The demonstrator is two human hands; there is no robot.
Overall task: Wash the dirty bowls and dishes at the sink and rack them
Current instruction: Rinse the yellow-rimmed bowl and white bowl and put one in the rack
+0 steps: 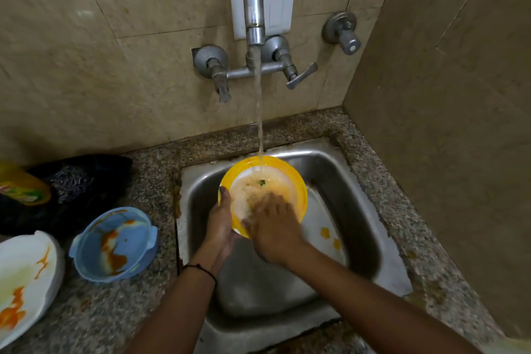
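A yellow-rimmed plate (290, 178) with a white centre is held tilted over the steel sink (330, 169), under water running from the tap (253, 8). My left hand (221, 221) grips the plate's left edge, thumb on the rim. My right hand (273, 227) lies with its fingers flat on the plate's wet, orange-smeared face. A blue bowl (115, 241) with orange sauce stains sits on the counter to the left. Beside it at the far left is a stained white dish (26, 276).
The granite counter (129, 310) surrounds the sink. A yellow dish-soap bottle (23, 184) lies on a dark cloth (83, 181) at the back left. Two tap handles (298, 75) and a wall valve (343, 33) are on the tiled wall. Orange food bits (326, 233) lie in the sink basin.
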